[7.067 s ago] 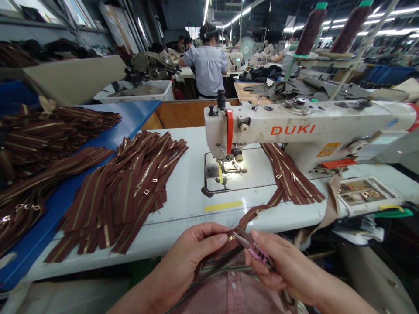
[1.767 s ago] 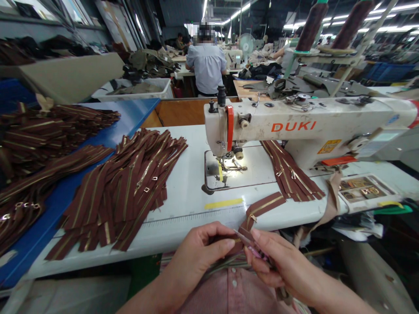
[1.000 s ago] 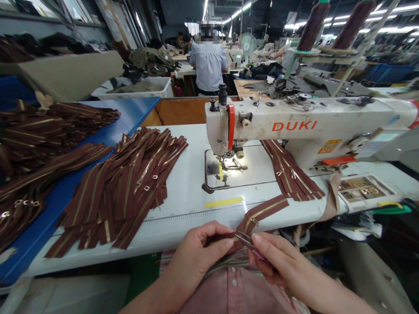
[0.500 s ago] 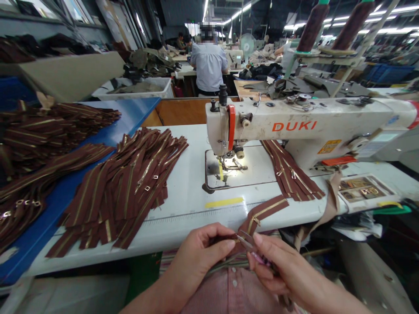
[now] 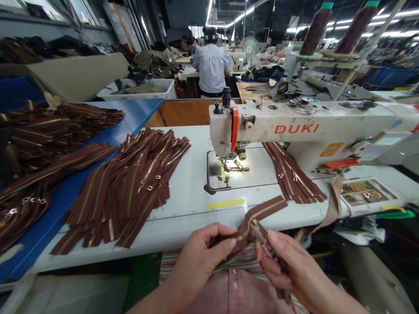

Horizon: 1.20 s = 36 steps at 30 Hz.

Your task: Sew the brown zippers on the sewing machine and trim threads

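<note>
My left hand [image 5: 207, 250] pinches one end of a brown zipper [image 5: 266, 209] with gold teeth. The zipper bends up over the table's front edge, its other end lying on the white table [image 5: 193, 205]. My right hand [image 5: 284, 261] grips a small metal tool [image 5: 261, 235] with a pink part, possibly snips or pliers; its tip is at the zipper's teeth. Beyond my hands stands a white sewing machine [image 5: 248, 126], its needle area lit. More brown zippers [image 5: 293, 179] lie under the machine's arm, to the right of the needle.
A large pile of brown zippers [image 5: 131, 183] lies left of the machine. Other zippers [image 5: 55, 131] cover the blue surface [image 5: 131, 115]. A tray of metal parts [image 5: 366, 194] sits at right, near thread cones [image 5: 316, 30]. A person [image 5: 212, 65] sits further back.
My right hand and the tool have moved slightly right and up along the zipper, away from my left fingers. The whole view has shifted a little.
</note>
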Tool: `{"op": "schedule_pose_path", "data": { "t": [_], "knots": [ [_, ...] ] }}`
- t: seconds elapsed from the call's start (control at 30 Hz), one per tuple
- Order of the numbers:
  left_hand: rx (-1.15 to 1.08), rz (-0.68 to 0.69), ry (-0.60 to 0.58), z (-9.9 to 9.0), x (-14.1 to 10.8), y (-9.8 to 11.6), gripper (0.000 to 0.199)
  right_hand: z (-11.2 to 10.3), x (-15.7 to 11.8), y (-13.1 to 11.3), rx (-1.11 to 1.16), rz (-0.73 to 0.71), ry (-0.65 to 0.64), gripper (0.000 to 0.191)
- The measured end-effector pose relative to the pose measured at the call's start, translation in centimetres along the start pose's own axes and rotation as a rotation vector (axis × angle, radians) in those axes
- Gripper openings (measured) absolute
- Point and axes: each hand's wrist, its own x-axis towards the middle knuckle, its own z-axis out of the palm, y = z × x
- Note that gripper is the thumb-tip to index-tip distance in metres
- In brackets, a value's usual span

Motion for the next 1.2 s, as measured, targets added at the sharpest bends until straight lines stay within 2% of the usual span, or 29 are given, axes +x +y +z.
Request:
{"op": "schedule_pose_path", "data": {
  "t": [0.2, 0.33, 0.63, 0.8, 0.93, 1.03, 1.1, 1.2],
  "knots": [
    [0.167, 0.106, 0.018, 0.1, 0.1, 0.3, 0.018, 0.6, 0.5, -1.2, -0.533, -0.262, 0.207, 0.020],
    [0.224, 0.143, 0.021, 0.1, 0.0, 0.2, 0.017, 1.2, 1.2, -1.3, -0.792, -0.303, 0.221, 0.009],
    [0.266, 0.130, 0.033, 0.1, -0.2, 0.7, 0.015, 0.7, 1.8, -2.1, -0.746, -0.286, 0.103, 0.016],
    [0.190, 0.106, -0.024, -0.2, 0.2, 0.3, 0.017, 1.1, 1.9, -2.1, -0.957, -0.382, 0.055, 0.013],
    [0.136, 0.059, 0.015, -0.3, 0.3, 0.3, 0.017, 1.0, 2.2, -2.3, -0.968, -0.399, 0.119, 0.016],
    [0.130, 0.036, 0.018, -0.5, 0.4, 0.2, 0.019, 0.7, 2.4, -2.4, -0.906, -0.358, 0.074, 0.015],
    [0.159, 0.045, 0.027, -0.5, 0.5, 0.2, 0.019, 0.4, 2.5, -2.3, -0.858, -0.304, 0.057, 0.014],
    [0.218, 0.090, 0.043, -0.4, 0.3, 0.4, 0.017, 0.0, 2.7, -2.2, -0.859, -0.282, 0.134, 0.016]
  ]
}}
